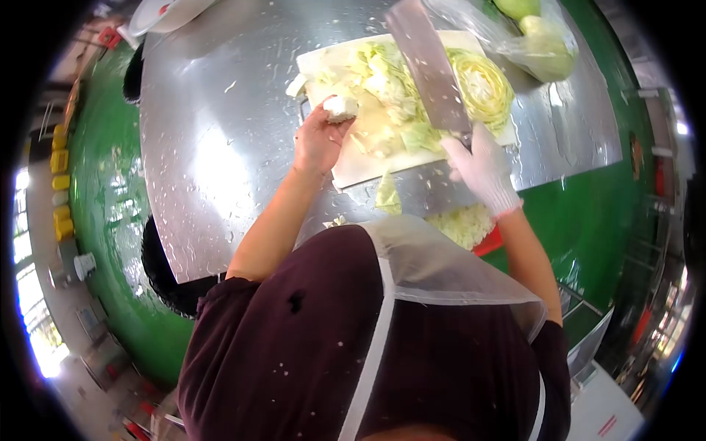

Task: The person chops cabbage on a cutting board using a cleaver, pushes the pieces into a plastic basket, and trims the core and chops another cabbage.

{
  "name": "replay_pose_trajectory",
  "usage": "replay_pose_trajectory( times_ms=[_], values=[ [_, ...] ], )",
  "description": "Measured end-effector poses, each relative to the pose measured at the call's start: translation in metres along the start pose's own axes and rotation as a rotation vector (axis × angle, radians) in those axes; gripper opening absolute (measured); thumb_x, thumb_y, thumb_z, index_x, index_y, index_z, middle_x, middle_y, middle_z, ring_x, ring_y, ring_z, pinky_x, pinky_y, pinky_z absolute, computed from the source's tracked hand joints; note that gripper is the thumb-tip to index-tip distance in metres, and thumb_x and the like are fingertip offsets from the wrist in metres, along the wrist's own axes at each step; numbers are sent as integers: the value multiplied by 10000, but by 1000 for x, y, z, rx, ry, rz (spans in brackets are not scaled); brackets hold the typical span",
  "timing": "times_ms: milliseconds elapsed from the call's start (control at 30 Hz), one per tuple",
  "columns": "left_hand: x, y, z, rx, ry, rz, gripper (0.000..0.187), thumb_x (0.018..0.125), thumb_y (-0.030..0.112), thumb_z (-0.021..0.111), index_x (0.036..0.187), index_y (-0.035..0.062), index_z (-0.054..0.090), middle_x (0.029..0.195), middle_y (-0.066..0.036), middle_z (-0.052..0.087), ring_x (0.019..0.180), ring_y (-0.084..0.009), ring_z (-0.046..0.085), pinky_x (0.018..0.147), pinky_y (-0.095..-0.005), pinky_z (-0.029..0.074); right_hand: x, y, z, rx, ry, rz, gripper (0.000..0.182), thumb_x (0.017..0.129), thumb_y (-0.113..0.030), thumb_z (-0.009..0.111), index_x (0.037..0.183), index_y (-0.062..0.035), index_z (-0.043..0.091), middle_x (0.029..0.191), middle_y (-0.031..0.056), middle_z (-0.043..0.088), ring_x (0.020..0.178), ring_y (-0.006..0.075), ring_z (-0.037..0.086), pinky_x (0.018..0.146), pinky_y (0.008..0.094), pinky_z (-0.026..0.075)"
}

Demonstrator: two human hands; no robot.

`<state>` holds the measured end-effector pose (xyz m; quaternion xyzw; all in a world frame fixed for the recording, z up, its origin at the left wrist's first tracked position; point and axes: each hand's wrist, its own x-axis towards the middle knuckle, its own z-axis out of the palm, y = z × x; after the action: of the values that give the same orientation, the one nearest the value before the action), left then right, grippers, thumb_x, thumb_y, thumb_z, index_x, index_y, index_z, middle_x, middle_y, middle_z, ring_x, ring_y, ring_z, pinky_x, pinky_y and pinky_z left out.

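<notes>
My left hand [318, 141], bare, holds a white chunk of cabbage core [339, 108] over the left part of the white cutting board [353, 173]. My right hand [478, 165] wears a white glove and is closed round the handle of a large cleaver [430, 66]. The wide blade points up and away, slanting above the board. Chopped cabbage [382, 81] lies between my left hand and the blade. A cut cabbage half [482, 87], its layered face up, sits right of the blade.
The board rests on a wet steel table [220, 95]. A clear plastic bag [544, 51] with green cabbages is at the back right, a white bowl [165, 15] at the back left. Shredded cabbage [463, 224] lies below the table's near edge. A loose leaf [387, 195] hangs at that edge.
</notes>
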<state>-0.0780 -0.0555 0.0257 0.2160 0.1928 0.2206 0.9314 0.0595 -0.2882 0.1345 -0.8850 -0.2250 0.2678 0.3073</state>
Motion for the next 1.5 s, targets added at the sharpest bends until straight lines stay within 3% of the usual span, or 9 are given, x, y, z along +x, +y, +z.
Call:
replay_pose_trajectory(
  times_ms=[400,467,533,633,733,900,1200,1333,1500],
  values=[
    [-175,259,-252,904,722,1132,332,888,171,664,1136,-38,595,1026,-82,623,860,-180,604,809,-323,507,-54,39,17,321,38,123,394,833,-224,732,1040,39,524,807,98,604,633,141,611,541,292,554],
    [-226,299,-323,1724,1813,837,505,873,172,689,1288,-36,490,1154,-132,616,917,-231,641,826,-334,529,-57,42,16,321,52,147,399,829,-226,733,1042,41,525,819,99,606,636,139,608,551,294,559],
    [-225,300,-293,2477,2011,707,577,877,185,685,1354,-23,436,1222,-175,590,973,-264,644,804,-340,545,-57,38,18,328,56,175,381,836,-223,725,1025,43,529,819,99,609,649,139,611,561,288,548],
    [-178,240,-214,2408,892,1113,520,886,137,590,1370,13,446,1290,-180,558,1103,-285,597,881,-361,515,-62,32,20,325,43,196,342,852,-217,708,986,46,535,802,95,614,665,140,615,570,271,520],
    [-76,75,-120,1570,96,640,525,849,-50,387,1339,77,524,1359,-114,543,1225,-268,517,1047,-382,420,-59,24,24,336,38,129,340,850,-217,710,979,45,537,793,89,611,650,134,603,565,271,514],
    [-26,-44,-14,2118,-589,649,436,856,38,547,1290,84,556,1377,-99,519,1242,-302,502,1050,-398,408,-70,18,18,274,41,92,340,844,-211,718,972,47,538,804,86,618,654,128,601,554,270,515],
    [-80,170,-198,1741,453,1147,277,934,87,550,1198,42,622,1134,-111,608,951,-244,594,827,-358,509,-104,69,6,194,214,100,470,844,-302,720,1103,58,563,959,167,677,788,213,674,725,327,537],
    [-168,212,-194,2511,1464,157,397,954,198,543,1349,161,526,1402,-104,503,1266,-314,482,1053,-420,428,-112,73,10,102,192,148,527,831,-378,718,1106,51,586,1021,203,691,900,304,682,812,367,517],
    [-126,109,-135,2015,176,656,385,885,100,543,1265,51,577,1366,-146,539,1289,-295,476,1103,-423,367,-103,71,13,-11,240,91,502,802,-285,756,1106,66,564,995,132,649,804,160,645,615,307,589]
  ],
)
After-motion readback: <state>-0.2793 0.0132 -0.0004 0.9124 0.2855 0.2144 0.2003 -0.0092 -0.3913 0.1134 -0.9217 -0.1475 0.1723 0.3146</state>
